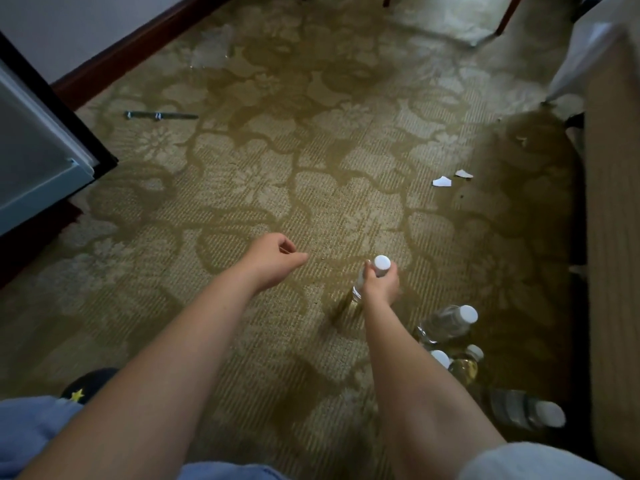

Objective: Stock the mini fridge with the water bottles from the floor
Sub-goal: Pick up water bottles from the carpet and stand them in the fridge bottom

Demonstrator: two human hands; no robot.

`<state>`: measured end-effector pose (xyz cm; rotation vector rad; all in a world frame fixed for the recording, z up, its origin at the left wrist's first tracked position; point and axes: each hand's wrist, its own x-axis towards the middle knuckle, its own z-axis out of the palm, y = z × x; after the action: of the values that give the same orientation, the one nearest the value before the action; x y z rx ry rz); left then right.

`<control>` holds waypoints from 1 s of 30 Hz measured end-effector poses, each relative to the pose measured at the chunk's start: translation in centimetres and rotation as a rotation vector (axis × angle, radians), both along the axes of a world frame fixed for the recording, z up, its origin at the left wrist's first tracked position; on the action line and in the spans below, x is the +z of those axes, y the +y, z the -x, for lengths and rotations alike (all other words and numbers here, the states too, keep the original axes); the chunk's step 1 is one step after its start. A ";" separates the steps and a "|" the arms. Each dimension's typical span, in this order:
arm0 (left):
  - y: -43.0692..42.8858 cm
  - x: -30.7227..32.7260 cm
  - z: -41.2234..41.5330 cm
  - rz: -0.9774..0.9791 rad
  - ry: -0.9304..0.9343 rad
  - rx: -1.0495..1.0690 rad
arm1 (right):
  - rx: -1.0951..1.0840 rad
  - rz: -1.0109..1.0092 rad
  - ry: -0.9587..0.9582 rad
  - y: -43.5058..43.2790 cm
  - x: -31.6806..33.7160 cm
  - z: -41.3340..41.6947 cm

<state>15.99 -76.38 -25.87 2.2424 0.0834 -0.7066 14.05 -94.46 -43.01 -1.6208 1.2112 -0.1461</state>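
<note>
A right hand (382, 285) curls its fingers around the neck of an upright water bottle (382, 262) mid-floor on patterned carpet (277, 150), while the left hand (277, 258) hovers just to its left, loosely curled and empty. At least four more bottles (450, 322) wait at the near right beside the bed (609, 202) — well apart from the mini fridge door (38, 157), open at the far left. The fridge's inside is out of view, so what is stocked cannot be told — most work likely remains.
</note>
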 end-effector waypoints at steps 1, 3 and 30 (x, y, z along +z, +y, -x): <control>0.2 0.0 0.0 -0.013 0.002 -0.009 | 0.012 0.005 -0.014 0.0 0.0 0.1; 0.6 0.1 -0.1 -0.045 0.001 -0.028 | 0.060 0.003 -0.051 0.3 0.3 0.3; 0.9 1.8 3.4 0.109 0.064 -0.039 | 0.409 0.033 -0.457 3.0 14.4 0.5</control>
<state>12.61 -75.48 -24.03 2.1232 0.0321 -0.7858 13.52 -91.46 -28.66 -1.7111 0.5221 -0.2594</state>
